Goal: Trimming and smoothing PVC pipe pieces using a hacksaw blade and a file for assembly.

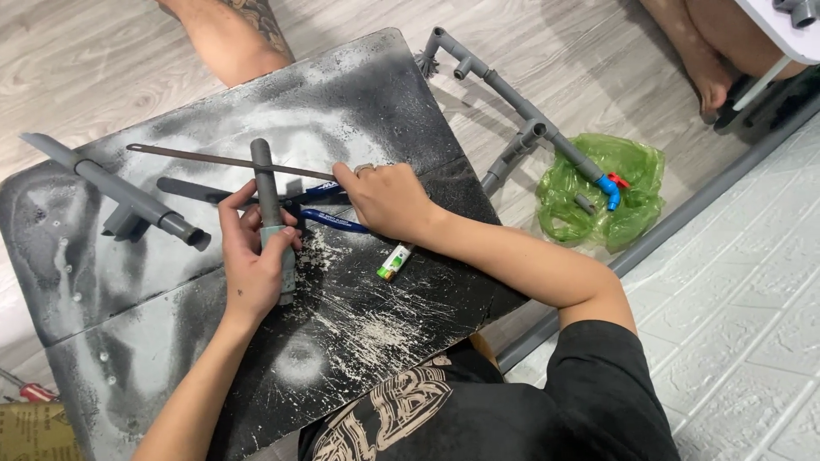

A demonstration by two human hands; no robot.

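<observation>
Grey pipe (272, 218) (left hand (253, 256) gripping)

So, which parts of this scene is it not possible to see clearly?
Head view only:
- Lower end of the grey pipe: covered by the left hand.
- Handle of the thin saw blade: hidden under the right hand.
- Print on the small white-and-green tube: too small.
- Red-handled tool: cut off by the left edge.
- Contents of the green plastic bag: hidden by folds.
</observation>
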